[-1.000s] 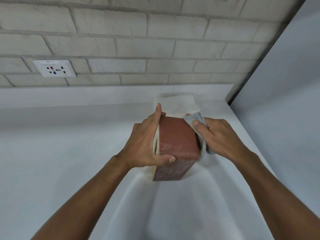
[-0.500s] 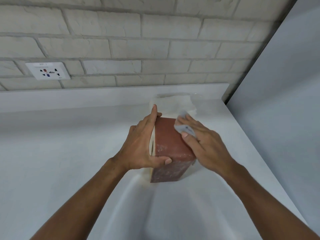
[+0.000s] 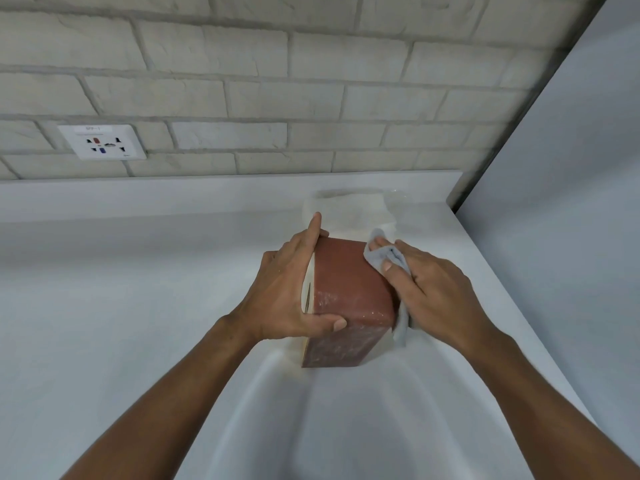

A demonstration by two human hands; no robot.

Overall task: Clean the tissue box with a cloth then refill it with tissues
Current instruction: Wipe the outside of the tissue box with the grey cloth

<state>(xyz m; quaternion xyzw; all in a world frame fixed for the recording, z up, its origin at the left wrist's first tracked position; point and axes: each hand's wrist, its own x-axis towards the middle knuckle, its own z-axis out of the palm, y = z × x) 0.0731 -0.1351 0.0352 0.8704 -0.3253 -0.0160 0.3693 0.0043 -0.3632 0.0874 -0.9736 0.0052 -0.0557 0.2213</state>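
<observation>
Standing on edge on the white counter (image 3: pixel 138 306), the reddish-brown tissue box (image 3: pixel 349 289) is pinned between both hands. The left hand (image 3: pixel 287 292) is spread flat against the box's pale left face, where a slot shows, with the thumb hooked over the near top edge and the fingers reaching up past the far edge. The right hand (image 3: pixel 436 292) is curled around a grey cloth (image 3: pixel 384 258), pressing it onto the box's right side and upper far corner; a tail of the cloth hangs down beside the near right corner.

The box looks rigid, with crisp edges and flat faces that do not give under the pressing, so I judge it stiff and fairly light, probably empty. Its top face looks smooth with a dusty, speckled film near the front, so it could slide on the slick counter if rubbed hard. The sensible hold is the one used here: a broad palm on the face opposite the wiping, thumb over an edge to stop tipping. The cloth is soft and limp and wants bunching in the fingers.

Behind the box, near the counter's back ledge, lies a whitish stack that may be the tissues (image 3: pixel 346 213); it is too blurred to be sure.
</observation>
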